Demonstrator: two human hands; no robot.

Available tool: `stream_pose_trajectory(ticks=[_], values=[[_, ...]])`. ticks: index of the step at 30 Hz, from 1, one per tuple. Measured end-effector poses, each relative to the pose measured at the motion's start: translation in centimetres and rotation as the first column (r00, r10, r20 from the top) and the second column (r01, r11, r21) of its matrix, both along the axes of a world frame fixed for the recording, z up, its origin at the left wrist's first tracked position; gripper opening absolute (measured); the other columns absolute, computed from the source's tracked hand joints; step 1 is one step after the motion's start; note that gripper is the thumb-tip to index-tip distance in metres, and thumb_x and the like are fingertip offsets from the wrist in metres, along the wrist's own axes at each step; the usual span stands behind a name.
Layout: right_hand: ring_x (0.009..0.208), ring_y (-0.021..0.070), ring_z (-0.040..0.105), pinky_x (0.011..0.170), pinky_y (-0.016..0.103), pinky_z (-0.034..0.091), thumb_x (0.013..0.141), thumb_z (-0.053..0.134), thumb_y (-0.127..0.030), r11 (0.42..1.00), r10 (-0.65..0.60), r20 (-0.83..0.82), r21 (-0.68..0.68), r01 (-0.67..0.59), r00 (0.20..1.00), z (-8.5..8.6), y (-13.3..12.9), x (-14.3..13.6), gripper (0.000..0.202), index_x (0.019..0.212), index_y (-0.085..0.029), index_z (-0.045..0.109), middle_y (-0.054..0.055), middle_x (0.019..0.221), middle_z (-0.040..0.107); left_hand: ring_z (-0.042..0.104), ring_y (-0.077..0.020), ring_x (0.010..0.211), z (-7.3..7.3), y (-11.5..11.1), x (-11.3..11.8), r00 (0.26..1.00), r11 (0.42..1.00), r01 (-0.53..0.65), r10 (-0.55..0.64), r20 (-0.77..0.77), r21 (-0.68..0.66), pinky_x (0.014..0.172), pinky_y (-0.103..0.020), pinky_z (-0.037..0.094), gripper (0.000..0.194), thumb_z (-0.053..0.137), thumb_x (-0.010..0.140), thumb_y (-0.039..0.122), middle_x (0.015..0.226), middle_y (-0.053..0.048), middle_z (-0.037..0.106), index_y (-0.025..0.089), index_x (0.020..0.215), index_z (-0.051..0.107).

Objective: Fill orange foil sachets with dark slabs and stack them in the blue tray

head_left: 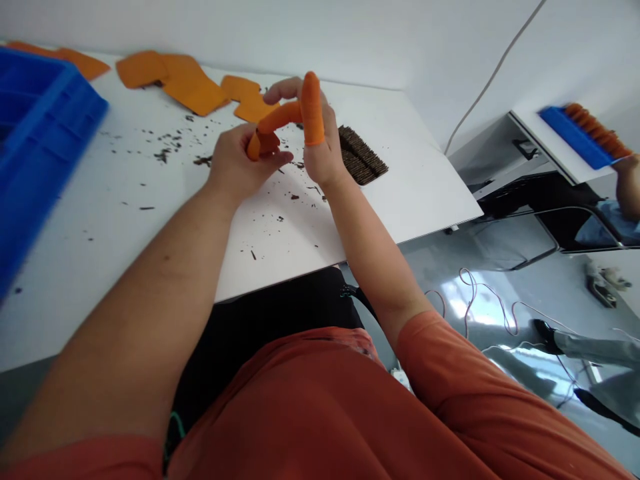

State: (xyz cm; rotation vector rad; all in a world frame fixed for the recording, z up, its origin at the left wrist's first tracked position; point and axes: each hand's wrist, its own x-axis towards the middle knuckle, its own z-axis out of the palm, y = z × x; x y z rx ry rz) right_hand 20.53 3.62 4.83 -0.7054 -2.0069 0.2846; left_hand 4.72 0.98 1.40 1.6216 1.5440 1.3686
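Note:
My left hand [239,159] is over the white table, its fingers curled around a small orange piece [254,147] with the bare thumb pointing right. Whether that piece is a finger cot or a bit of sheet, I cannot tell. Facing it, my right hand [323,143] wears an orange finger cot [313,110] on the raised thumb and another on the bent index finger, which reaches to the left hand. Its thumb stands apart from the other fingers. Beyond the right hand lies a block of thin brown sticks [364,157] in rows.
Orange sheets [193,83] lie along the wall. A blue crate [50,113] takes up the table's left side. Dark crumbs [167,143] are scattered across the white tabletop [420,180]. At right, another person's hand [629,180] is beside a blue tray [575,137]; cables [470,293] cross the floor.

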Motion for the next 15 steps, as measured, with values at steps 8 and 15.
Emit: stream_pose_trajectory(ticks=[8,15], values=[[0.127,0.0160,0.057,0.121,0.030,0.046,0.108,0.018,-0.032,1.000,-0.015,0.169,-0.016,0.018,0.986,-0.2,0.2,-0.2,0.058,0.080,-0.028,0.069,0.002,0.120,0.072,0.050,-0.0114,0.070,-1.3,0.9,-0.7,0.991,0.997,-0.028,0.037,-0.126,0.077,0.087,-0.043,0.058,0.033,0.089,0.067,0.016,0.079,0.002,0.060,0.015,0.086,0.063],[0.133,0.0221,0.058,0.119,0.041,0.048,0.099,0.025,-0.052,0.997,-0.013,0.321,-0.070,0.037,0.947,-0.1,0.1,-0.7,0.053,0.086,-0.028,0.071,-0.004,0.128,0.068,0.058,-0.0171,0.085,-1.1,1.0,-0.9,0.984,0.996,-0.019,0.033,-0.173,0.084,0.090,-0.037,0.057,0.041,0.085,0.065,0.016,0.097,-0.003,0.069,0.016,0.102,0.067]])
